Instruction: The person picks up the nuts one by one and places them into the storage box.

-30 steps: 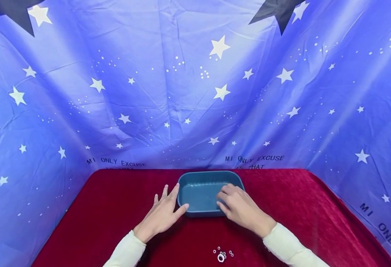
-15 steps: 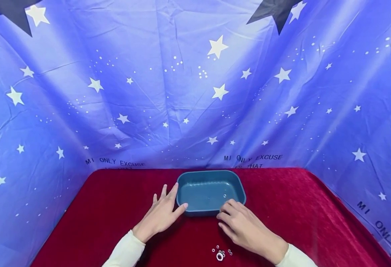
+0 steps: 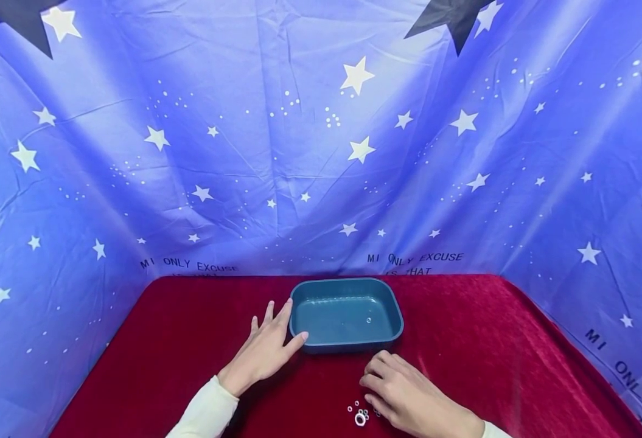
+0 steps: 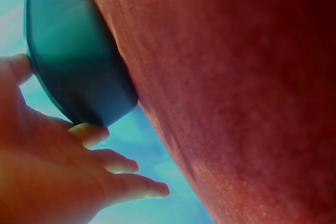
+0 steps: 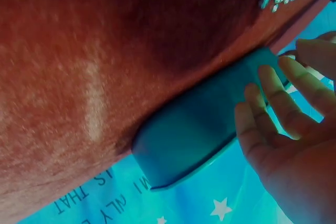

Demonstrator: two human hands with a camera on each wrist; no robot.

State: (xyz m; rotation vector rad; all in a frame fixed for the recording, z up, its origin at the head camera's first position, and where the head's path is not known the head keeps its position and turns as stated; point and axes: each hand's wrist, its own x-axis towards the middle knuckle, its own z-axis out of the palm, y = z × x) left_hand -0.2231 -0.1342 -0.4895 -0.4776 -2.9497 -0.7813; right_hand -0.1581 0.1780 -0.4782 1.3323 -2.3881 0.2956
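Observation:
A dark teal rectangular tray (image 3: 348, 348) stands toward the back of the table, with one small shiny nut (image 3: 369, 320) on its floor at the right. My left hand (image 3: 266, 350) rests at the tray's left end, fingers spread and thumb tip at the rim; the left wrist view shows them against the tray wall (image 4: 79, 51). In front of the tray, my right hand (image 3: 408, 395) hovers with loosely bent fingers and nothing between them. Just left of it lies a cluster of silver metal nuts (image 3: 360, 418), one larger than the others, partly hidden by the hand.
A red velvet cloth (image 3: 189, 316) covers the table. Behind and at both sides hangs a blue curtain (image 3: 277, 152) printed with stars and lettering, meeting the table's back edge right behind the tray.
My right hand has moved out of the tray and back toward the nuts on the cloth, leaving a small nut in the tray. My left hand stays at the tray's left end.

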